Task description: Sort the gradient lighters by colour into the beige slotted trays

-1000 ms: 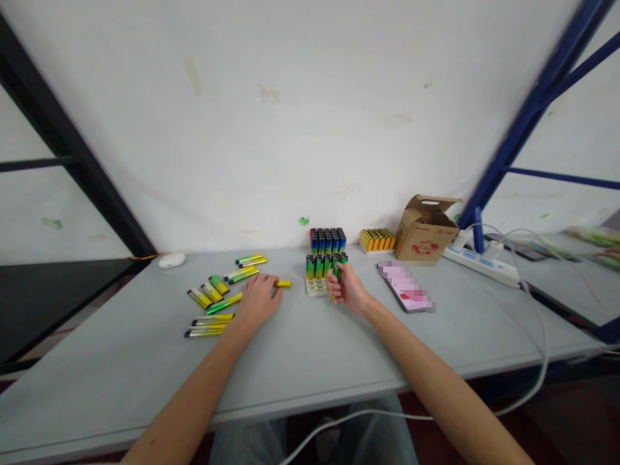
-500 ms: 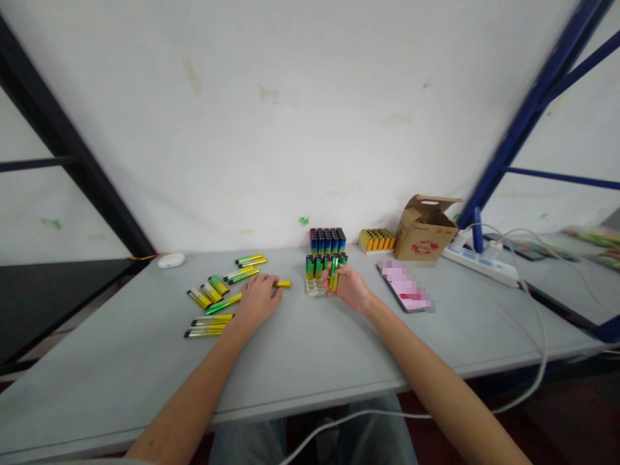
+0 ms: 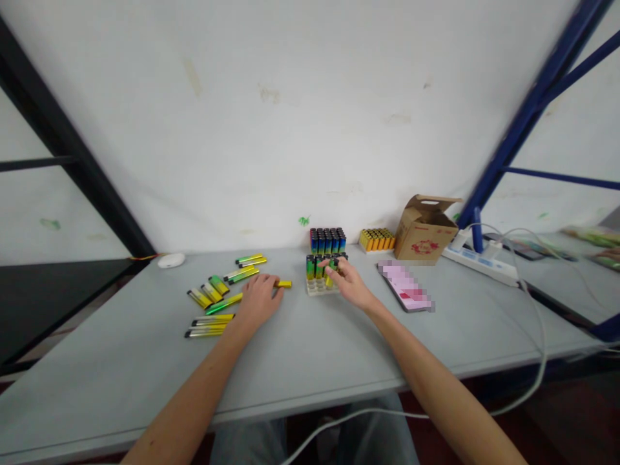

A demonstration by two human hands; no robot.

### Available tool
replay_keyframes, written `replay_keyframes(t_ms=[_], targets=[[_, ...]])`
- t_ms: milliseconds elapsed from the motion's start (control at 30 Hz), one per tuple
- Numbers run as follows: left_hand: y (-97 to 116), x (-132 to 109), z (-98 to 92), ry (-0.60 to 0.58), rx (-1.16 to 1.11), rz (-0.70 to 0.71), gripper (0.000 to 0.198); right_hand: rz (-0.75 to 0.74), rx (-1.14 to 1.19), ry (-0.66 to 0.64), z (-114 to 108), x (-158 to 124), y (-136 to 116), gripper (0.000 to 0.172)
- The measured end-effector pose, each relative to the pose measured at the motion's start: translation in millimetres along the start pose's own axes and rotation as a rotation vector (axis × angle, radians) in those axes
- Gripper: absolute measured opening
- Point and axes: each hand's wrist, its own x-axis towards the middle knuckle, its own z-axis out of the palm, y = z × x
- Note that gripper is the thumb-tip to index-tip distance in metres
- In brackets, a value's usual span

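My left hand (image 3: 260, 298) rests on the table with its fingers curled over a lighter, whose yellow end (image 3: 285, 284) sticks out to the right. My right hand (image 3: 351, 284) pinches a green-and-yellow lighter (image 3: 329, 278) upright at the white holed tray (image 3: 317, 290); whether it sits in a hole is hidden. Behind it, green lighters (image 3: 310, 267) with black tops stand in the tray's back part, some covered by my right hand. To the left, more loose yellow-green lighters (image 3: 212, 294) lie in small groups around my left hand.
A full tray of blue lighters (image 3: 328, 241) stands at the wall, beside a tray of orange-yellow lighters (image 3: 376, 240). To the right are an open cardboard box (image 3: 423, 232), a phone (image 3: 404, 286) and a power strip (image 3: 484, 261). A white case (image 3: 171, 260) lies at the left back.
My right hand has moved slightly forward and lowered its lighter towards the tray, its fingers now nearer the lighter's top. My left hand stays almost where it was.
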Motion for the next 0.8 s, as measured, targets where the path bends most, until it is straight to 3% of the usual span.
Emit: replay_keyframes(t_ms=[167,433,600,800], targets=[[0,0,-0.1,0.002,0.004,0.014,0.024,-0.04,-0.136,0.029,2,1,6,0.025],[3,-1,-1.0,0.006,0.005,0.012,0.023,0.04,-0.025,0.152,17,5,18,0.028],[5,-2,-4.0,0.005,0.012,0.011,0.023,0.015,-0.173,0.144,22,1,22,0.034],[7,-3,-9.6,-0.033,0.022,0.01,0.024,-0.004,-0.285,0.192,23,3,18,0.028]])
